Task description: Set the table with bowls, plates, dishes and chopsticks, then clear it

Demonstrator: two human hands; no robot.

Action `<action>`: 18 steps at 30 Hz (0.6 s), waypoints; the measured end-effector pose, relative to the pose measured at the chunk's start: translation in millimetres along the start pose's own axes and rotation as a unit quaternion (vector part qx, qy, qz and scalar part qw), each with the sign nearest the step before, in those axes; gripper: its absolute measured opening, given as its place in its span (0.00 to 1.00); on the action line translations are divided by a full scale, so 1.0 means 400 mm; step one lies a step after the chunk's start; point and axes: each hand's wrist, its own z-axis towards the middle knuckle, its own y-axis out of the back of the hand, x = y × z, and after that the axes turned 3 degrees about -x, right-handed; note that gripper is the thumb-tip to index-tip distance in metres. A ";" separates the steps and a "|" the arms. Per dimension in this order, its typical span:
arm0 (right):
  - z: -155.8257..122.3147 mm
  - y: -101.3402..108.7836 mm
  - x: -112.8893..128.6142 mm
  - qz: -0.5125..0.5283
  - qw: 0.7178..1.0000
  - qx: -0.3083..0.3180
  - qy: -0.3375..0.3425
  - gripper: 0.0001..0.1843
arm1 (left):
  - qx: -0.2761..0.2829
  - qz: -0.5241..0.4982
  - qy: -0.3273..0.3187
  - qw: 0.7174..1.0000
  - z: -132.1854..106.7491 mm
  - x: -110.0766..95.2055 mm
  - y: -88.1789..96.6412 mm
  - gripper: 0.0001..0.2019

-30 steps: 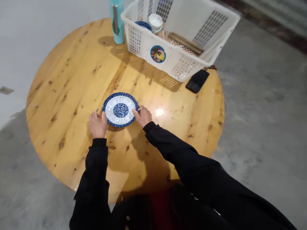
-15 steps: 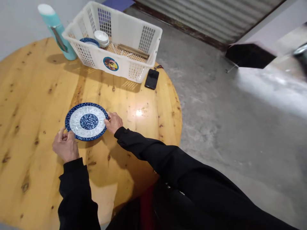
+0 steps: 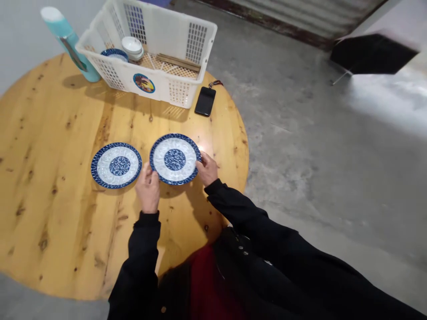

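Between my two hands is a blue-and-white plate (image 3: 175, 159), held by its rim a little above the table. My left hand (image 3: 148, 189) grips its lower left edge, thumb toward the inside. The fingers of my right hand (image 3: 207, 169) are closed on the right edge, partly hidden under the rim. A second plate (image 3: 116, 165) of the same pattern lies on the wooden table just left of my left hand. My knuckles come close to its rim; whether they touch it I cannot tell.
Across the round table (image 3: 60, 213) stands a white plastic basket (image 3: 173, 89) with small white bowls (image 3: 132, 46), a blue-rimmed dish (image 3: 115, 54) and chopsticks (image 3: 178, 62). A turquoise flask (image 3: 71, 44) is left of it, a phone (image 3: 205, 101) right. A black umbrella (image 3: 373, 54) lies on the floor.
Both hands have moved right with a plate. Where one plate showed before, two now show: one left lying on the table, the other carried rightward. My view has shifted slightly.
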 end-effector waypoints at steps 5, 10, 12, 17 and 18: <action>0.009 0.145 -0.167 -0.021 0.999 -0.045 -0.019 0.25 | 0.078 -0.075 0.103 0.989 -0.070 0.047 -0.177 0.24; 0.037 0.212 -0.243 -0.026 0.999 -0.026 -0.028 0.24 | 0.102 -0.084 0.130 0.983 -0.094 0.077 -0.266 0.23; 0.047 0.221 -0.256 -0.011 0.999 -0.021 -0.022 0.24 | 0.096 -0.080 0.132 0.983 -0.095 0.082 -0.280 0.23; 0.065 0.224 -0.273 0.011 1.000 -0.014 -0.010 0.23 | 0.084 -0.076 0.126 0.986 -0.093 0.078 -0.296 0.23; 0.070 0.224 -0.275 0.008 1.000 -0.011 -0.011 0.23 | 0.085 -0.073 0.125 0.986 -0.093 0.077 -0.298 0.23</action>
